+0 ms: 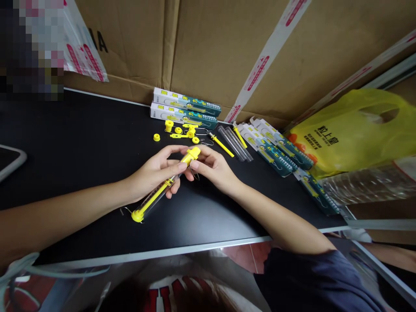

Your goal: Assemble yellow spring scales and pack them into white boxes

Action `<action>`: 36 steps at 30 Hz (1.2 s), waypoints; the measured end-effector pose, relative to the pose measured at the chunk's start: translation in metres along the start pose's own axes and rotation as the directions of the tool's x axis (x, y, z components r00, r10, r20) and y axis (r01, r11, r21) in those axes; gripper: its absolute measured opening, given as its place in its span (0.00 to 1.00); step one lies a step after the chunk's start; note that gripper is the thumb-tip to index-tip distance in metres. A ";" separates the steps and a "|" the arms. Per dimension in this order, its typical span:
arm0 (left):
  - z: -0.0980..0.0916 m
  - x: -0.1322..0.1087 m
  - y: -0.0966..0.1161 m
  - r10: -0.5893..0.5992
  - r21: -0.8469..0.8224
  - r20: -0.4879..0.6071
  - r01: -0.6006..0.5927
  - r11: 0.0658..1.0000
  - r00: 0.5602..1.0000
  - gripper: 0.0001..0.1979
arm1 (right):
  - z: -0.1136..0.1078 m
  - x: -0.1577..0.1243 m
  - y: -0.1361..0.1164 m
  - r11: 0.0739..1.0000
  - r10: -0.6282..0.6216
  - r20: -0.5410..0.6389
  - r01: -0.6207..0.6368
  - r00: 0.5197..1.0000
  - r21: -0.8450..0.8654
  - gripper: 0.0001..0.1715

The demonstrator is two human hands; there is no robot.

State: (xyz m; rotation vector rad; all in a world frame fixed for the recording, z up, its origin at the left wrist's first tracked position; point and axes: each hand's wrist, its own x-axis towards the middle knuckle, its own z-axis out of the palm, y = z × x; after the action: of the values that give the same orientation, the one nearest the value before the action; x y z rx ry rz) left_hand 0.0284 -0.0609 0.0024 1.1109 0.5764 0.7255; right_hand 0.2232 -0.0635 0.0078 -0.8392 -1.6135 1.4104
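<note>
A clear tube spring scale [155,196] with yellow ends and a yellow inner rod slants across the black tabletop between my hands. My left hand [160,167] is closed around its tube near the upper end. At that same end, the fingers of my right hand [211,164] pinch the scale by its yellow cap [194,153]. A bent wire hook hangs below the right fingers, and another metal hook sticks out by the lower yellow end. Part of the tube is hidden behind my left fingers.
Beyond my hands lie loose yellow parts [178,130], a yellow rod with a spring [222,145] and clear tubes [235,145]. Printed spring scale boxes [185,113] stand against the cardboard. More boxes [269,149] lie right, beside a yellow bag [354,130]. A phone-like device [11,162] lies far left.
</note>
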 end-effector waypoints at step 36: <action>0.011 -0.001 0.008 -0.236 0.053 -0.128 0.244 0.968 0.963 0.07 | -0.040 -0.002 -0.038 0.919 -0.384 -0.372 0.312 0.845 -0.239 0.21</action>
State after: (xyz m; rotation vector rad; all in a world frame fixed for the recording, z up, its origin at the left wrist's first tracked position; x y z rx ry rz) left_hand 0.0339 -0.0657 0.0133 1.0427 0.8294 0.5673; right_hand 0.2608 -0.0536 0.0468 -0.8228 -1.4719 0.7805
